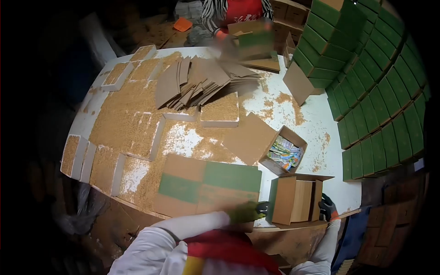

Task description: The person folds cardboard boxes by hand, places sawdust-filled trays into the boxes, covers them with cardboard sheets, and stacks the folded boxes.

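Note:
An open cardboard box (300, 200) with green outer sides stands at the table's front edge, its flaps up. My right hand (328, 207), in a dark glove with an orange cuff, holds the box's right side. On the left side, my left hand (250, 211) is in a yellow-green and dark glove; it is blurred, and its fingers are partly hidden by the box. Beside it lie flattened green and brown cartons (206, 183). Just behind the held box is another open box (285, 151) with colourful packets inside.
A pile of cardboard sheets (201, 82) lies mid-table. White trays of tan granular material (220, 110) stand around the tabletop. Stacked green boxes (376, 105) rise at the right. Across the table, a co-worker in a red apron (243, 10) handles a green box (254, 41).

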{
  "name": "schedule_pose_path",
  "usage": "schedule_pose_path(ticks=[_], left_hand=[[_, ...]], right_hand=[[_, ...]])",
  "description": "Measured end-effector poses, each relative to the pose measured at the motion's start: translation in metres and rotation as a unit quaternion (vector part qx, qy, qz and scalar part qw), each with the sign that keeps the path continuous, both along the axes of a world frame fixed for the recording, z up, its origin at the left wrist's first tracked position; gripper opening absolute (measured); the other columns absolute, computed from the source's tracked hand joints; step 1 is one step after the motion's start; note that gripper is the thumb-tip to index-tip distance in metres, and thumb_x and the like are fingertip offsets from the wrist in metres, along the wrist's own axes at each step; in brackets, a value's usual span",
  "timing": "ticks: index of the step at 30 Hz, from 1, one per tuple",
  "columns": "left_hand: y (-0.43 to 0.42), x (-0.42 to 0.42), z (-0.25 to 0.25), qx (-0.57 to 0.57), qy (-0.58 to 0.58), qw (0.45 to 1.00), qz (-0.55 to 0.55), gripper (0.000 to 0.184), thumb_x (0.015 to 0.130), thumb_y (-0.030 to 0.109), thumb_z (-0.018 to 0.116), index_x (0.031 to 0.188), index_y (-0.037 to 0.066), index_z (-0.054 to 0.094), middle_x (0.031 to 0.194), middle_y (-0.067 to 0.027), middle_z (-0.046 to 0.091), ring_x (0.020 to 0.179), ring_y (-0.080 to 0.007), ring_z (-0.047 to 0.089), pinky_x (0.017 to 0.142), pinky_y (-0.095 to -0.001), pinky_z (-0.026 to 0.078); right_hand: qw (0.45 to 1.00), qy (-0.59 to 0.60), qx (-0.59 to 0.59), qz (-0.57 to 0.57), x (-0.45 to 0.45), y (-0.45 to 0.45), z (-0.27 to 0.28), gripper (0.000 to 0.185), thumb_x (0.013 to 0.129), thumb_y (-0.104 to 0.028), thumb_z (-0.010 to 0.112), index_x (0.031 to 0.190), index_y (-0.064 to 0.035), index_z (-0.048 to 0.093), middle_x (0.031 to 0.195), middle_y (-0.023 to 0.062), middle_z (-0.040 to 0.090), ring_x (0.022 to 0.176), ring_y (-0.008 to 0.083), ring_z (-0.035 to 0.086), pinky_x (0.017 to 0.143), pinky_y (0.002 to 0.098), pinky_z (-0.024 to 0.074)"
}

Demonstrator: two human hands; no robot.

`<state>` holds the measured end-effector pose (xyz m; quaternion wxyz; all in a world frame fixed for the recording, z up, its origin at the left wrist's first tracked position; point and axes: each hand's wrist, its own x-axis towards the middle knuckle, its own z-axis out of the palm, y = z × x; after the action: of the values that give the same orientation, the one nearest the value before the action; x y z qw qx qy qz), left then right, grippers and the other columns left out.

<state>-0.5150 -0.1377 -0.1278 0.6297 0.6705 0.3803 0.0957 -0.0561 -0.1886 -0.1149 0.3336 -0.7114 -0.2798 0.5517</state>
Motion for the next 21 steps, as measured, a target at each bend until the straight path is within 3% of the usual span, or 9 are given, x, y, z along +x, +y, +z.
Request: schedule_pose_path(ticks=[4,5,6,8,10,11,14,18,21], left_hand=[[-0.019,-0.132,0.026,-0.062,-0.250,0.897,0.358,0.052,0.087,-0.001,0.063,0.137,0.002,0.050,0.128,-0.0136,0.062,0.117,-0.0181,0.059,0.100,-0.0304,0.047],[-0.025,-0.169,0.026,-0.034,-0.218,0.865,0.451,0.053,0.087,0.009,0.067,0.136,0.000,0.050,0.127,-0.0135,0.063,0.112,-0.0206,0.062,0.096,-0.0334,0.049],[-0.029,-0.206,0.062,0.194,0.039,0.872,0.449,0.057,0.084,0.014,0.072,0.134,-0.001,0.050,0.127,-0.0172,0.061,0.112,-0.0280,0.061,0.098,-0.0395,0.048],[-0.063,-0.275,0.019,0.321,0.336,0.753,0.466,0.068,0.077,0.024,0.078,0.133,-0.001,0.051,0.124,-0.0209,0.060,0.114,-0.0363,0.056,0.099,-0.0464,0.044],[-0.098,-0.306,-0.020,0.283,0.404,0.719,0.490,0.079,0.069,0.032,0.082,0.132,-0.001,0.051,0.120,-0.0229,0.059,0.114,-0.0411,0.053,0.098,-0.0510,0.042],[-0.111,-0.310,-0.031,0.205,0.396,0.758,0.477,0.081,0.067,0.035,0.082,0.132,-0.001,0.051,0.120,-0.0230,0.059,0.114,-0.0412,0.053,0.098,-0.0511,0.042],[-0.126,-0.310,-0.033,0.158,0.372,0.796,0.450,0.087,0.066,0.043,0.082,0.133,-0.002,0.050,0.118,-0.0232,0.060,0.113,-0.0421,0.054,0.097,-0.0519,0.043],[-0.123,-0.324,-0.001,0.103,0.281,0.843,0.446,0.094,0.063,0.049,0.082,0.134,-0.003,0.048,0.120,-0.0244,0.059,0.111,-0.0444,0.054,0.096,-0.0528,0.044],[-0.126,-0.330,0.038,0.311,0.257,0.857,0.319,0.089,0.060,0.045,0.084,0.131,0.002,0.053,0.121,-0.0246,0.059,0.107,-0.0437,0.056,0.094,-0.0504,0.047]], right_hand=[[0.878,-0.302,0.223,-0.297,0.026,-0.005,0.043,0.037,0.095,-0.014,0.062,0.130,-0.0066,0.056,0.115,0.0057,0.066,0.097,0.0174,0.063,0.078,0.0316,0.0505],[0.772,-0.490,0.313,-0.257,-0.029,0.000,0.086,0.030,0.097,-0.013,0.058,0.126,-0.0038,0.058,0.109,0.0067,0.066,0.094,0.0184,0.062,0.077,0.0317,0.0502],[0.620,-0.651,0.388,-0.204,-0.107,0.002,0.122,0.026,0.099,-0.013,0.054,0.121,-0.0011,0.059,0.104,0.0078,0.067,0.091,0.0195,0.062,0.075,0.0318,0.0499],[0.822,-0.387,0.416,-0.037,-0.214,-0.019,0.119,0.024,0.091,-0.015,0.059,0.107,0.0013,0.064,0.097,0.0155,0.068,0.081,0.0256,0.064,0.073,0.0378,0.0521],[0.841,-0.388,0.311,0.213,-0.305,-0.025,0.095,0.033,0.084,-0.019,0.063,0.114,-0.0035,0.064,0.102,0.0164,0.067,0.088,0.0297,0.067,0.078,0.0370,0.0533],[0.931,-0.265,0.195,0.159,-0.336,-0.032,0.059,0.053,0.084,-0.028,0.068,0.128,-0.0016,0.056,0.116,0.0204,0.062,0.103,0.0361,0.063,0.090,0.0397,0.0513],[0.918,-0.363,0.018,0.160,-0.372,-0.059,-0.070,0.103,0.080,-0.050,0.069,0.146,0.0142,0.022,0.146,0.0335,0.035,0.137,0.0436,0.034,0.114,0.0446,0.0303],[0.932,-0.332,-0.045,0.137,-0.384,-0.056,-0.057,0.115,0.076,-0.058,0.067,0.146,0.0166,0.014,0.150,0.0341,0.028,0.141,0.0445,0.026,0.116,0.0424,0.0262],[0.916,-0.361,-0.033,0.171,-0.366,-0.047,-0.033,0.104,0.078,-0.060,0.064,0.144,0.0116,0.028,0.143,0.0330,0.039,0.135,0.0443,0.038,0.113,0.0432,0.0320]])
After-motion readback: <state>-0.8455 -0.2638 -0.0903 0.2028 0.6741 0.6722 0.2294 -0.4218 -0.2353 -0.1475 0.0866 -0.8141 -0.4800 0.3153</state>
